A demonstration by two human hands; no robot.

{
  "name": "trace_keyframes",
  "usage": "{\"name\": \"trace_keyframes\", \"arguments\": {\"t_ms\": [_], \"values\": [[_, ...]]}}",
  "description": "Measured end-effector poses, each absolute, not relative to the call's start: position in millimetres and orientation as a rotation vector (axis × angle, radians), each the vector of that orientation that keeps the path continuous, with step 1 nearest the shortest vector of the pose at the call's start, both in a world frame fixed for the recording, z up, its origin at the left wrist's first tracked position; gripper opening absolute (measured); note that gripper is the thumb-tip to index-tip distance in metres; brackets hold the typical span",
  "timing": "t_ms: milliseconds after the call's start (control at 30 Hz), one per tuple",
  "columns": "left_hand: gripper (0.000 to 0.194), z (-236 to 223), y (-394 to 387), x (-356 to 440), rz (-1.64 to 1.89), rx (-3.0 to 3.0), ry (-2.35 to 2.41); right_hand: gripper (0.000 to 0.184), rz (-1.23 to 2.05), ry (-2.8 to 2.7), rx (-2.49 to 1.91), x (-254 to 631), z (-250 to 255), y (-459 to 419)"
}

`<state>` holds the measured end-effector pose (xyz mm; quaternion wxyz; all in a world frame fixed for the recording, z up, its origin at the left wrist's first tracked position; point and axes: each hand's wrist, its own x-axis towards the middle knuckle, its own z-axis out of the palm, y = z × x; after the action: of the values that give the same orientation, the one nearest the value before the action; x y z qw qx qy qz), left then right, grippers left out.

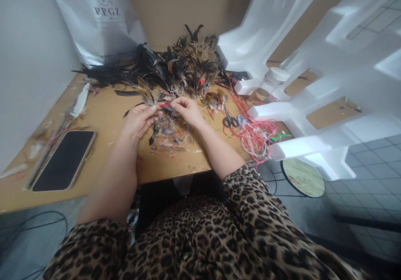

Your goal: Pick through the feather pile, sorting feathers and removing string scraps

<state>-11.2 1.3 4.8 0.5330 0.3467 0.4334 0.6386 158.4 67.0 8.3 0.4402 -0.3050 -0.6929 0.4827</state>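
Observation:
My left hand (140, 119) pinches a small bunch of brown feathers (146, 91), whose tips rise above the thumb. Between my two hands runs a short red string (164, 104), close to the quill end of the bunch. The thumb and forefinger of my right hand (189, 110) are closed on its other end. Below my fingers lies a litter of feather scraps and bits of string (171, 136) on the table. Just behind my hands a large heap of brown feathers (199, 60) and long black feathers (125, 73) spreads out.
Right of my hands lie black-handled scissors (231, 122) and a tangle of pink and red string (255, 136). White foam packing (294, 146) borders the right side, near a lidded jar (275, 77). A phone (65, 161) rests at left. A silver bag (103, 29) stands behind.

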Motion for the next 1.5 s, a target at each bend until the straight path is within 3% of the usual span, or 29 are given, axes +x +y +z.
{"name": "trace_keyframes", "arguments": {"t_ms": [500,833,1000,1500], "values": [[0.012,4,1,-13,1.444,0.856,1.083,0.022,1.066,-1.886,-0.762,154,9,59],[0.009,2,-1,-15,1.375,0.843,1.039,0.023,1.325,-1.871,-0.78,165,16,63],[0.011,4,-2,-14,1.314,0.868,1.035,0.021,1.277,-1.851,-0.772,167,18,64],[0.018,6,-16,-14,1.049,1.119,0.908,0.031,1.454,-1.251,-0.84,178,21,79]]}}
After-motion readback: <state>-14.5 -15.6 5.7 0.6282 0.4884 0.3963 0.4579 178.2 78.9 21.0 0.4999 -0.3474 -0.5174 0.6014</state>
